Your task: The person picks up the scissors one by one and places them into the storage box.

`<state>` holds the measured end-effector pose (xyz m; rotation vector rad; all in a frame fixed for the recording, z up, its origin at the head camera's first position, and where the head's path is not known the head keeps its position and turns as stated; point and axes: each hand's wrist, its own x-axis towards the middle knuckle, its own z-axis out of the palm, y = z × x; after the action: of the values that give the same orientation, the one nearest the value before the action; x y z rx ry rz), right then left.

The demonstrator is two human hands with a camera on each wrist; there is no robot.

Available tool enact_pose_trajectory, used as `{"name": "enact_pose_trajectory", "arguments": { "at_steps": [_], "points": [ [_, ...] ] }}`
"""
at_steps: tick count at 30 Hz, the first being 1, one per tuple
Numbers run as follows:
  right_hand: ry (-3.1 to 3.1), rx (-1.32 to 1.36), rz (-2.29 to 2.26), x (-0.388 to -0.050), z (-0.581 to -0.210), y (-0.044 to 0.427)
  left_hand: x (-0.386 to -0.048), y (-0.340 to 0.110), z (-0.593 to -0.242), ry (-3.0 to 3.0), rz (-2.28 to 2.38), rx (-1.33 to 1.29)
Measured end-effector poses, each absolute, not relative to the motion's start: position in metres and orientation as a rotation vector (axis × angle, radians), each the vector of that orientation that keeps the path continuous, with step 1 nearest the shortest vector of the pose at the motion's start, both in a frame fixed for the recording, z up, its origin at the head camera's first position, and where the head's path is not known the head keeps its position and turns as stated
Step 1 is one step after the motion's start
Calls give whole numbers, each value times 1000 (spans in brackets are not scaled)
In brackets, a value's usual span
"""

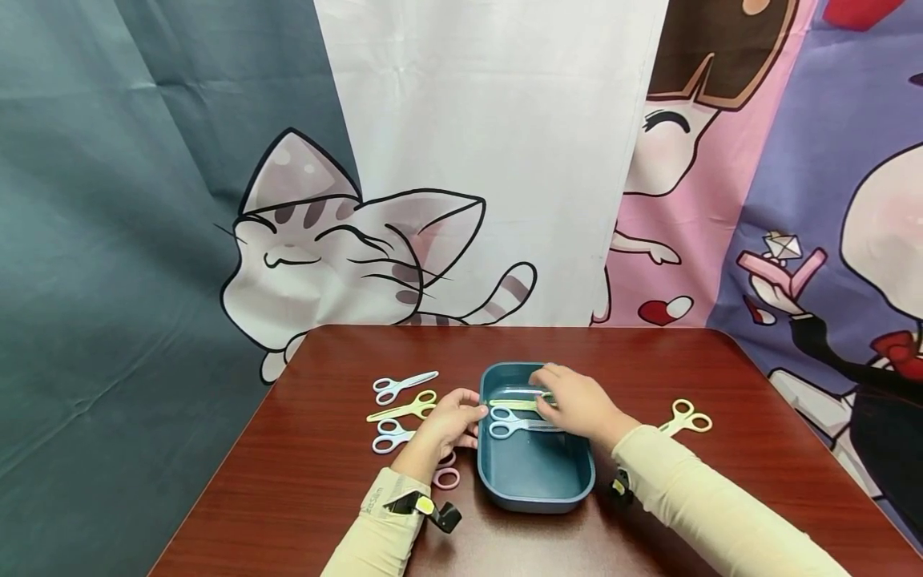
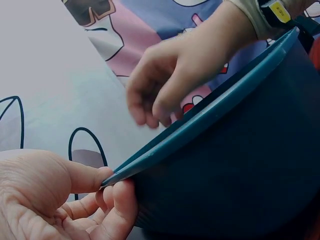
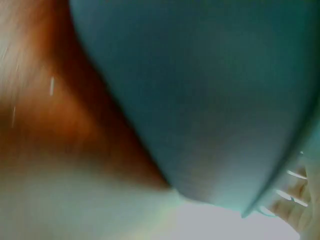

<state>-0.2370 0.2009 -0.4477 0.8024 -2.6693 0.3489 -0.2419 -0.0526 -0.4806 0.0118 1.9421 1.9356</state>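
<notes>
My right hand is over the yellow-green scissors

In the head view, these scissors lie inside the blue rounded tray, crosswise, with the long axis going from left to right. Their blades point to the left, and the other end goes under my right fingers, so my right hand is the nearer one to that end. The light blue scissors lie beside them, closer to my body, handles toward my left hand. Out on the table, a row of scissors lies to the left, and another yellow-green pair lies to the right, near my sleeve.

In the left wrist view, my left thumb and fingers pinch the tray's rim. My right hand is above the rim, its fingers loosely bent and the thumb apart; I see nothing held in it.

The right wrist view is blurred. The tray's wall fills much of it; some fingers show at the lower right, but I cannot tell what they touch.
</notes>
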Motion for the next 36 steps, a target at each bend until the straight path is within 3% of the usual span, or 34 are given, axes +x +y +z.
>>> {"name": "enact_pose_trajectory", "arguments": {
  "at_steps": [9, 21, 36],
  "points": [
    [-2663, 707, 277, -245, -441, 283, -240, -51, -480, 1946, 1938, 21],
    [-2778, 801, 201, -231, -459, 397, -244, -51, -482, 1925, 1942, 49],
    [-2754, 927, 31, -220, -488, 420, -242, -55, -481, 1921, 1925, 49]
  ]
}}
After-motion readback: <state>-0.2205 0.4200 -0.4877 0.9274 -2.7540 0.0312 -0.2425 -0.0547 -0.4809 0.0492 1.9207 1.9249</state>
